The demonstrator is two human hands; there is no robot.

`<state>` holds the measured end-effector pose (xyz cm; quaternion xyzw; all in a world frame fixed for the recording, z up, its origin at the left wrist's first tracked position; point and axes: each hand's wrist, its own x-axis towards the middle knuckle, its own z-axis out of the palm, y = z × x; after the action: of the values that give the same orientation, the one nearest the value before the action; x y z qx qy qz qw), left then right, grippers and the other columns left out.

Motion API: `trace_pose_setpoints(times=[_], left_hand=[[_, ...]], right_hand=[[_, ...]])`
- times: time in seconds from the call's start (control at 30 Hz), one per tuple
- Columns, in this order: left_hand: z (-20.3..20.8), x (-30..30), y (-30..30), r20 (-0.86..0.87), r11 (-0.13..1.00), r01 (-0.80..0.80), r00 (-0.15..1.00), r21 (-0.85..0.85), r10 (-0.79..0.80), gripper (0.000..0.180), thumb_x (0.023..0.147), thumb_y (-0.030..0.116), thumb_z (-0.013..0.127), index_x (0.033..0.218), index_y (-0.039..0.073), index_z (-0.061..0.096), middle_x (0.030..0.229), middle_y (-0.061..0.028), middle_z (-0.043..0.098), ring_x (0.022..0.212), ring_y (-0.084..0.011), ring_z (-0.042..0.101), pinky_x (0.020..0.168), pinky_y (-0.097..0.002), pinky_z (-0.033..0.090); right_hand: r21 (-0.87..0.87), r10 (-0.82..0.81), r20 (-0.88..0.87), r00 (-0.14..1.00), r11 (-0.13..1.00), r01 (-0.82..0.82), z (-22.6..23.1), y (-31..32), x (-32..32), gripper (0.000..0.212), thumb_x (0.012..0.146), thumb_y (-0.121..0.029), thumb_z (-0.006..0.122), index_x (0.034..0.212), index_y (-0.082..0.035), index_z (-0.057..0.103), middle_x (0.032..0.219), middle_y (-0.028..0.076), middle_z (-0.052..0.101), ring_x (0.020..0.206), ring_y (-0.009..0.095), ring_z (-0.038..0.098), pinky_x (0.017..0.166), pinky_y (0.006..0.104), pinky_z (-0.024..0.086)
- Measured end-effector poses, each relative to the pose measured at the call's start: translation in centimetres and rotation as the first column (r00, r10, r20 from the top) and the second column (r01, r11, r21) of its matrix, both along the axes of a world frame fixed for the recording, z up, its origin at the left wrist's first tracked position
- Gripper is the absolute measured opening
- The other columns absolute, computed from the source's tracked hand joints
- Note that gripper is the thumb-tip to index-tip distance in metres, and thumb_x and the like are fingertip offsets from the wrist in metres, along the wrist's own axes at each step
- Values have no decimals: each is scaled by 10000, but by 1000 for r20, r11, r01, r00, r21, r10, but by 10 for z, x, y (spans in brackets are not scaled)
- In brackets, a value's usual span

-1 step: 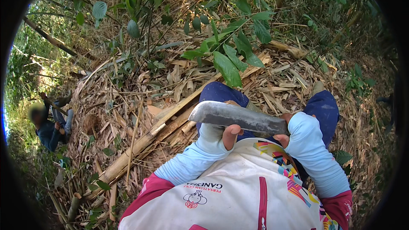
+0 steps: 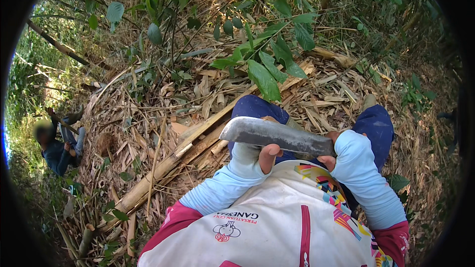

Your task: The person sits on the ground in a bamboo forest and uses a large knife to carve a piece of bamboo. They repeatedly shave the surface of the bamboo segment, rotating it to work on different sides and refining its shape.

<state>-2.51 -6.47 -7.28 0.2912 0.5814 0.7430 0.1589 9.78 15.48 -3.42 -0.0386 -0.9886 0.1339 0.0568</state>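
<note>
A machete with a broad dark-grey blade (image 2: 277, 134) lies crosswise in front of my body, its rounded end to the left. My left hand (image 2: 268, 157) is closed around the middle of the blade, with fingertips showing at both of its long edges. At the blade's right end my right hand (image 2: 327, 161) is closed, its fingers partly covered by the light blue sleeve. The machete's handle is hidden from sight by that hand and sleeve. Both hands are held above my lap, between my knees in blue trousers (image 2: 374, 131).
Split bamboo lengths (image 2: 163, 170) run diagonally along my left side. Dry bamboo leaves (image 2: 324, 104) cover the ground. A leafy green branch (image 2: 269, 64) hangs ahead of my knees. Far left, another person (image 2: 58, 153) sits holding a stick-like thing, near a brown round clump (image 2: 105, 144).
</note>
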Motion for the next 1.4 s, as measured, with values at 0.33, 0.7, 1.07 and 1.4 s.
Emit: trace_pose_setpoints(times=[0.33, 0.7, 1.07, 1.4], left_hand=[[1, 1, 8, 77, 998, -48, 996, -51, 52, 573, 855, 484, 700, 1081, -10, 516, 806, -100, 639, 654, -167, 622, 564, -277, 491], [8, 0, -13, 179, 983, -163, 968, -83, 175, 434, 846, 283, 761, 1035, 17, 474, 739, -78, 575, 600, -148, 585, 565, -265, 508], [17, -15, -10, 173, 990, 127, 976, 59, -136, 591, 738, 164, 853, 1201, 4, 521, 924, -58, 653, 731, -104, 606, 682, -253, 501], [11, -24, -8, -31, 965, 254, 966, -60, -256, 304, 819, 195, 762, 1027, 19, 628, 849, -49, 612, 774, -147, 588, 701, -275, 472]], right_hand=[[67, -21, -82, 996, 997, 26, -3, 8, 2, 526, 668, -532, 767, 936, -93, 656, 709, 103, 564, 666, 322, 575, 663, 405, 428], [-77, -486, 15, 874, 871, 485, -5, 47, 2, 297, 935, -309, 622, 873, -22, 586, 672, 180, 572, 580, 353, 532, 566, 384, 439], [-134, -16, -22, 1000, 991, 13, 21, 20, 6, 482, 719, -469, 777, 999, -87, 690, 742, 110, 588, 691, 298, 612, 655, 419, 463], [134, 58, 106, 993, 988, -72, 43, 19, -8, 611, 678, -584, 740, 1053, -106, 673, 774, 81, 594, 764, 289, 592, 735, 498, 405]])
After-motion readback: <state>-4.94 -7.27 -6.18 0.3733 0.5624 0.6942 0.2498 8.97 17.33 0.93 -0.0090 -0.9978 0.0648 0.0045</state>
